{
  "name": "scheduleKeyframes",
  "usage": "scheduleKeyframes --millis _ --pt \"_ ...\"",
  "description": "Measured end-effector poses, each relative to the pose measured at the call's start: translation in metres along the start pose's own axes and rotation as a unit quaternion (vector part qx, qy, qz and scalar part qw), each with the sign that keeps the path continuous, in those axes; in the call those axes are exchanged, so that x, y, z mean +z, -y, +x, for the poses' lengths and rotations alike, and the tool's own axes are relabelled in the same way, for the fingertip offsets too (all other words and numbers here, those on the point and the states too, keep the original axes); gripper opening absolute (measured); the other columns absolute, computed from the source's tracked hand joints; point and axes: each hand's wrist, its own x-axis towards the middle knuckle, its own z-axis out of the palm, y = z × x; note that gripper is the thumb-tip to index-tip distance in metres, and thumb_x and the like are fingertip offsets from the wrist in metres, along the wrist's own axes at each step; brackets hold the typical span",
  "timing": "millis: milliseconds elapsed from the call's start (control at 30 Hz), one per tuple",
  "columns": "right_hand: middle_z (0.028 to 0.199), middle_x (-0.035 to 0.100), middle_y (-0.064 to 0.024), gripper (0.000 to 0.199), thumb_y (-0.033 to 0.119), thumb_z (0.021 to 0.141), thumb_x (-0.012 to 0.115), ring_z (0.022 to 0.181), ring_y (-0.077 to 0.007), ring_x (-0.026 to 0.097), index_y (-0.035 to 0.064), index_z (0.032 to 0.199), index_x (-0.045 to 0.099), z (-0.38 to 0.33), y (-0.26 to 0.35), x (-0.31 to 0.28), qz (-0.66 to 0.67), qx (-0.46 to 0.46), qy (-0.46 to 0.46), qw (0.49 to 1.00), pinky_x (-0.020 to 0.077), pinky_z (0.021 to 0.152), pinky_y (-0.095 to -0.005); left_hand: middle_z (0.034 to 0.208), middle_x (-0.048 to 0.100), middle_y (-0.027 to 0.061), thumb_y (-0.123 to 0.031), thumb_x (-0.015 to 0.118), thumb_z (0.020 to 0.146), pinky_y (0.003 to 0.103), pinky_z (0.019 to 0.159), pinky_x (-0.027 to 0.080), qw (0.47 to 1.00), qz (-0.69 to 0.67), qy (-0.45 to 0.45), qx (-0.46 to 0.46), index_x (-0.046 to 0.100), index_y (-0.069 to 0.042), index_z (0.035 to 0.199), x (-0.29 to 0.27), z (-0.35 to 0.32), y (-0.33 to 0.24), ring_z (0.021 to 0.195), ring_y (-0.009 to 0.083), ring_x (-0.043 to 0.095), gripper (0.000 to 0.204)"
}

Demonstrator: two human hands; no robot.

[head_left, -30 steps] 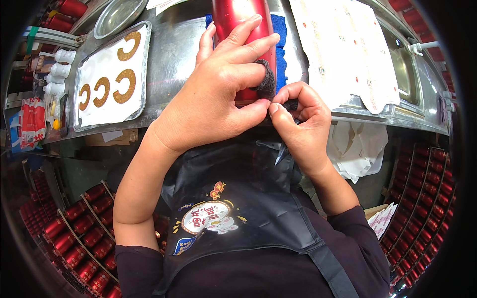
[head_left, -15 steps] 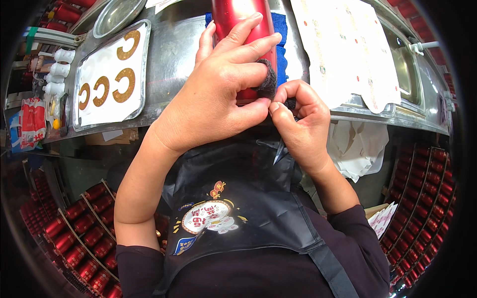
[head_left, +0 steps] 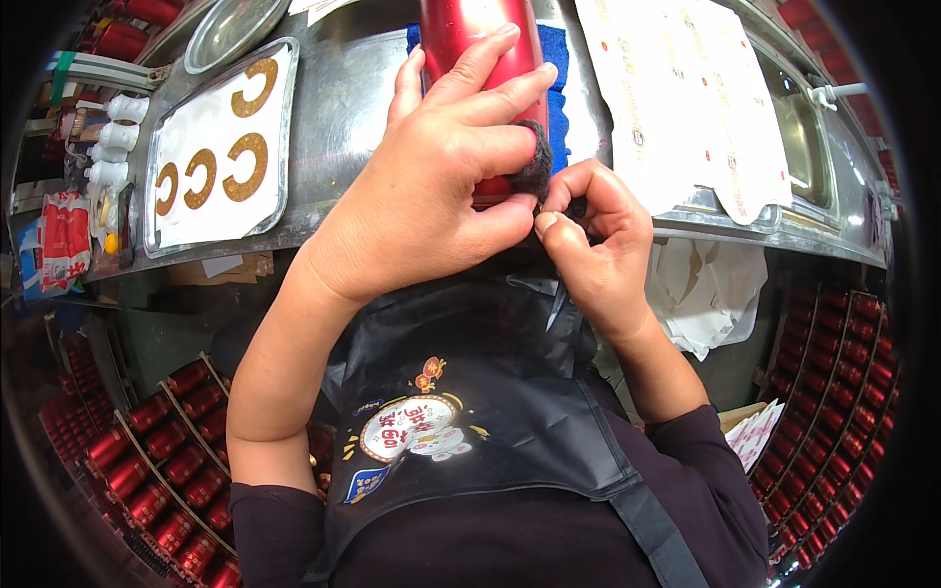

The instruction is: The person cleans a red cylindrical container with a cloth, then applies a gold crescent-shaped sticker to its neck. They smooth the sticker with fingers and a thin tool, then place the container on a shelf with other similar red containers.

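Observation:
A shiny red metal cylinder [head_left: 475, 24], perhaps a bottle body, lies lengthwise on a blue cloth [head_left: 557, 103] at the top middle. My left hand [head_left: 421, 191] rests over it, fingers spread across its side and holding it. A dark fuzzy scrap of cloth [head_left: 533, 169] bulges beside the left index finger, against the cylinder's near end. Close by, my right hand [head_left: 610, 240] is closed in a pinch, its thumb and index meeting near the left thumb tip. More of the dark material shows behind its fingers. What exactly sits in that pinch is hidden.
To the left, a metal tray [head_left: 284, 162] holds several gold C-shaped pieces on white paper, below a round metal dish [head_left: 233, 34]. Printed white paper [head_left: 676, 108] covers the bench at right. Racks of red cylinders [head_left: 162, 461] stand low on both sides.
My right thumb and finger have shifted slightly right, opening a small gap to the left thumb. The dark cloth has moved a little with them. My left hand stays on the cylinder.

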Motion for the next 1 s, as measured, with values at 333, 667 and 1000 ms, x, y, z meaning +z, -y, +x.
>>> scheduleKeyframes --millis 333,667,1000 --pt "0.081 0.055 0.0047 0.007 -0.002 0.089 0.058 0.069 -0.0003 0.048 0.0042 0.090 0.055 -0.007 0.010 -0.012 0.119 0.116 0.003 0.986 0.0374 0.061 -0.0174 0.146 0.056 0.0132 -0.009 0.072 0.070 0.068 0.114 0.016 1.000 0.012 0.001 -0.004 0.052 -0.003 0.068 -0.001 0.000 -0.002 0.149 0.0377 0.031 0.021" --pt "0.083 0.058 0.0027 0.007 -0.002 0.082 0.063 0.069 -0.0006 0.051 0.0010 0.089 0.061 -0.030 0.014 -0.042 -0.053 0.122 0.056 0.989 0.0374 0.059 -0.0162 0.147 0.055 0.0105 -0.010 0.077 0.070 0.067 0.115 0.012 1.000 0.020 0.011 -0.005 0.070 -0.009 0.085 0.000 0.000 -0.001 0.150 0.0360 0.029 0.016" --pt "0.071 0.064 0.0002 0.015 0.010 0.093 0.067 0.055 -0.0041 0.051 -0.0020 0.085 0.068 -0.053 -0.015 -0.075 -0.111 0.209 0.025 0.971 0.0399 0.050 -0.0220 0.157 0.042 0.0130 -0.032 0.090 0.066 0.062 0.119 0.008 0.998 0.057 -0.032 -0.023 0.063 -0.014 0.132 0.012 -0.001 -0.008 0.151 0.0340 0.026 0.073"
